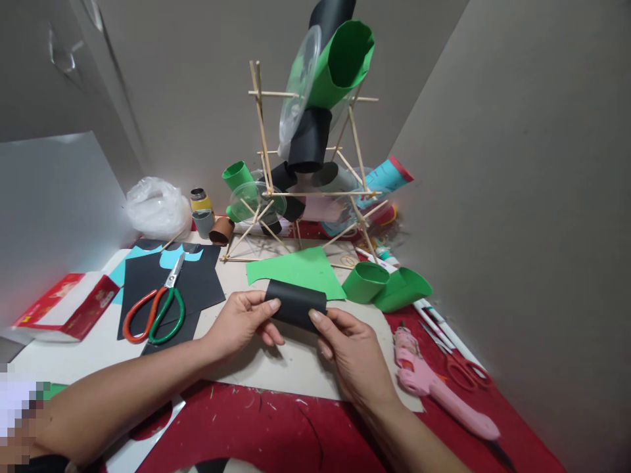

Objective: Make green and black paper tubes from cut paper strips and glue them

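A black paper tube (pixel 297 301) lies sideways between my two hands, above a pale cardboard sheet (pixel 276 369). My left hand (pixel 249 318) pinches its left end between thumb and fingers. At the right end, my right hand (pixel 345 345) grips it the same way, thumb on the near side. Just behind the tube is a flat piece of green paper (pixel 300 268). Two green paper tubes (pixel 367 282) rest to the right of that sheet. Beyond stands a wooden stick frame (pixel 315 194) carrying clear discs with green and black paper tubes.
Large scissors (pixel 170 289) lie on black paper (pixel 210 276) at left, near a red box (pixel 69 305). A pink glue gun (pixel 444 394) and small red-handled scissors (pixel 468 371) lie at right. A plastic bag (pixel 158 207) sits at back left; grey walls enclose the space.
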Motion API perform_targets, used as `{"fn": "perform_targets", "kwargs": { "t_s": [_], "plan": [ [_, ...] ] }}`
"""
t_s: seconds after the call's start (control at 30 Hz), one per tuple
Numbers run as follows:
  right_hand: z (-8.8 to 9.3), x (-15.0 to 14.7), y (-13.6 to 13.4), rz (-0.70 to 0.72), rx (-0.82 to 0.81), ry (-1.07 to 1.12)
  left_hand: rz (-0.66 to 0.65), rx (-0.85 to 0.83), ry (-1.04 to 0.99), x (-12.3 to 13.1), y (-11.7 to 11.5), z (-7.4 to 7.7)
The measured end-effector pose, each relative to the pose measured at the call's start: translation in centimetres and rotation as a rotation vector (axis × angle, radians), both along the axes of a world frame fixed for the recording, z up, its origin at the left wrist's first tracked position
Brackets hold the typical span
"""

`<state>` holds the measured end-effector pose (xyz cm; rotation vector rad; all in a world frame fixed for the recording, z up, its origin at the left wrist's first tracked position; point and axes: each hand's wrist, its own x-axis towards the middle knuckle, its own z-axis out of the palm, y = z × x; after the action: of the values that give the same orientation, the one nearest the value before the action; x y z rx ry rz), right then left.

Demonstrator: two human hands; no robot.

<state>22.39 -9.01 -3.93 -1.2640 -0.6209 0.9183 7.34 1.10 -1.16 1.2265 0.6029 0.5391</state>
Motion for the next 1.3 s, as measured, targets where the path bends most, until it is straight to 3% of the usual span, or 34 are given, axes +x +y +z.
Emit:
{"fn": "perform_targets", "kwargs": {
  "t_s": [1.3],
  "plan": [
    [-0.03,0.01,-0.10,0.012,0.013,-0.002,-0.032,-0.001,-0.014,0.02,-0.13,-0.20]
  ]
}}
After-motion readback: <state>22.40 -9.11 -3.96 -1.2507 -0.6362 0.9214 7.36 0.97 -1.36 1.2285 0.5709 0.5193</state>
